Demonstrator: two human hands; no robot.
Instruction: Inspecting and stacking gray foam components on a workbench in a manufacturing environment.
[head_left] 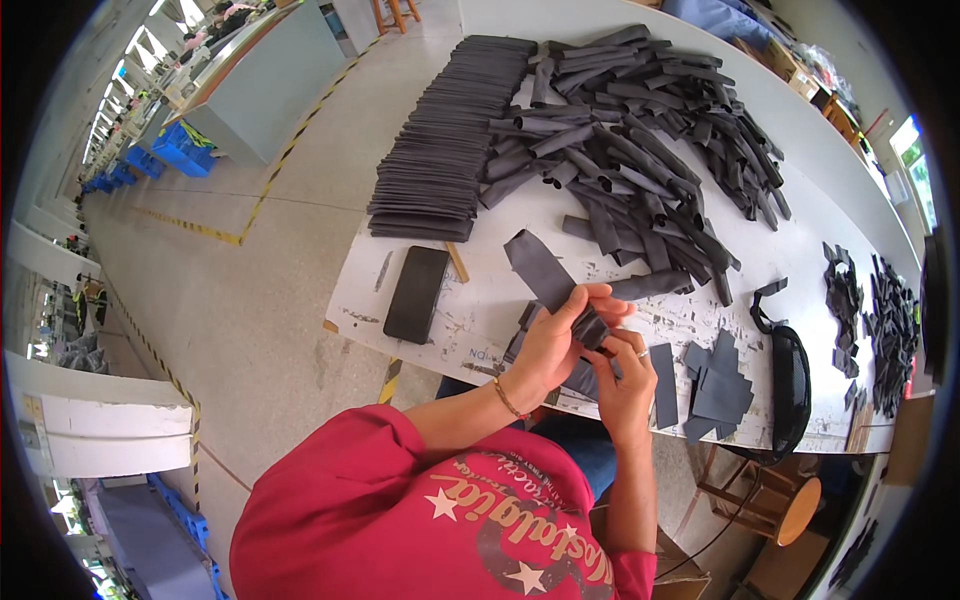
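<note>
A dark grey fabric strip [540, 267], apparently a flattened tube, slants up and left from my hands above the near edge of the table. My left hand [552, 345] is closed around its lower part, thumb on top. At the strip's lower end the fingers of my right hand [624, 382] pinch the dark material; the exact grip is partly hidden. More dark fabric [582, 380] lies just below and behind my hands. To their right are a single flat dark piece [665, 386] and a fanned heap of flat dark pieces [720, 385].
A long row of stacked dark strips [450, 140] lines the table's left side, beside a large loose pile of fabric tubes [640, 150]. A black phone-like slab [416, 295] lies near the left edge. At right are a black bag [790, 390] and a wooden stool [795, 510].
</note>
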